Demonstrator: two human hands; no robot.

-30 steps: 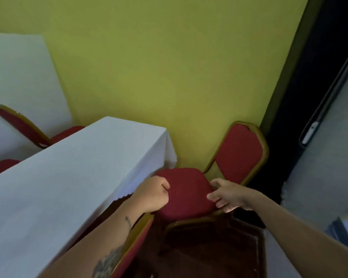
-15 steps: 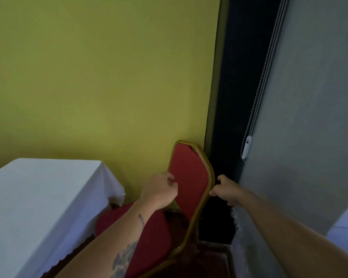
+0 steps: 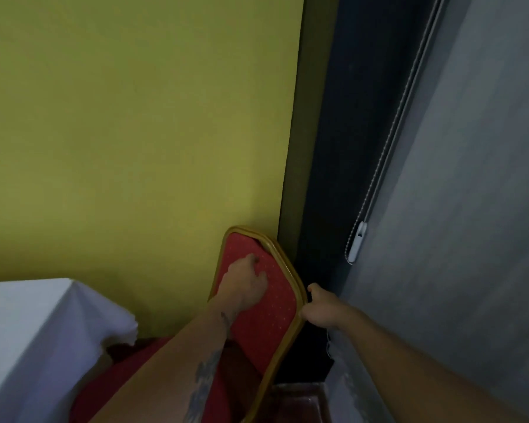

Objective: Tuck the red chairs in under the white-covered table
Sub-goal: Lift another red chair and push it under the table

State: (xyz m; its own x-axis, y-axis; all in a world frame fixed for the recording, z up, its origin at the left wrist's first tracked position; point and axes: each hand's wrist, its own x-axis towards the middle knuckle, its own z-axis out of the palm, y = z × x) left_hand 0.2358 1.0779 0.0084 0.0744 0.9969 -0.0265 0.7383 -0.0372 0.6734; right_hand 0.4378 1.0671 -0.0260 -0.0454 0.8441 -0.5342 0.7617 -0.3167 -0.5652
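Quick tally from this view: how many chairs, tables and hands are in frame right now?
Chairs: 1, the red chair
Tables: 1, the white-covered table
Hands: 2, left hand on the backrest, right hand at its gold frame edge
Total: 4

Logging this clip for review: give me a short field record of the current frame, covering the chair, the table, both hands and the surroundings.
chair: red padded chair with gold metal frame, backrest upright, near the yellow wall
table: white-covered table, lower left, beside the chair seat
left hand: on the front of the backrest pad
right hand: gripping the backrest's right frame edge
right side: grey roller blind with bead chain
tucked in: not yet
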